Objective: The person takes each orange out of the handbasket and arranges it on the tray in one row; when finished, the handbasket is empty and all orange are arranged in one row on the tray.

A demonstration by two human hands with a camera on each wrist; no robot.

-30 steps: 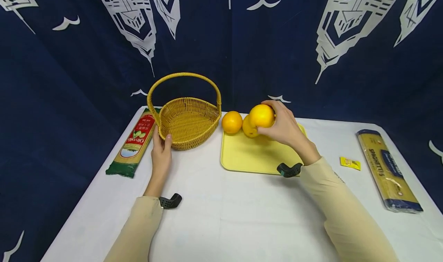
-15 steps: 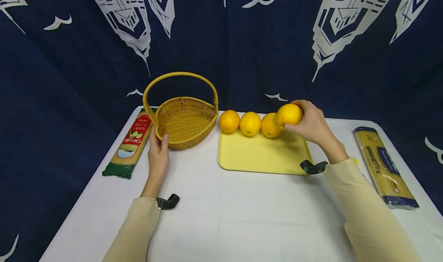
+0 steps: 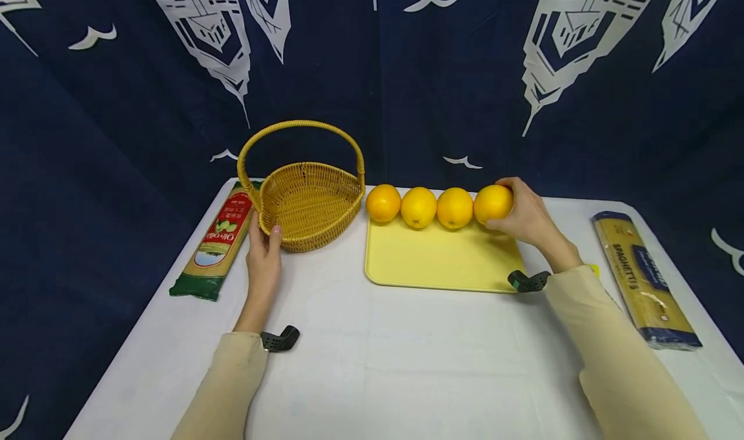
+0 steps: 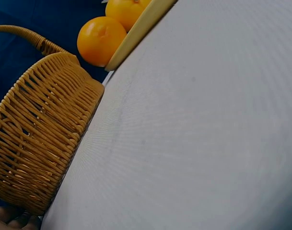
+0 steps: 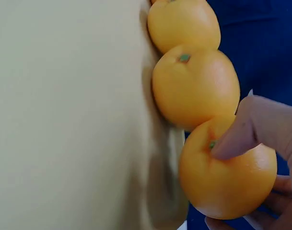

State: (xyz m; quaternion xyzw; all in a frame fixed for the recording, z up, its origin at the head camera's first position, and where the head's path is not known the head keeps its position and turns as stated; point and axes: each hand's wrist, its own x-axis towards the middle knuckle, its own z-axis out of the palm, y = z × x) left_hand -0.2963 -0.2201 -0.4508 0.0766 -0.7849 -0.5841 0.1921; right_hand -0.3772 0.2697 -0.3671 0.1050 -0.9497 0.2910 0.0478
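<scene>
Four would exceed plain counting, so several oranges stand in a row along the back of the yellow tray [image 3: 444, 259]. My right hand [image 3: 526, 217] grips the rightmost orange [image 3: 493, 203], thumb on its top near the green stem mark in the right wrist view, fingers behind it. That orange touches its neighbour orange [image 5: 196, 88]. At the left stands a wicker basket [image 3: 310, 201] with a tall hoop handle. My left hand [image 3: 264, 259] holds the basket's near left side, thumb in front; its fingers are mostly hidden, with some showing at the left wrist view's lower corner.
A red and green pasta packet [image 3: 221, 243] lies left of the basket. The spaghetti packet [image 3: 645, 278] lies far right, and a small yellow packet [image 3: 594, 270] is mostly hidden by the right sleeve. A dark blue curtain [image 3: 372, 72] hangs behind the table.
My right hand has carried an orange rightward past the others and lowered it to the row's right end. The left hand has stayed at the basket. The head view has shifted slightly.
</scene>
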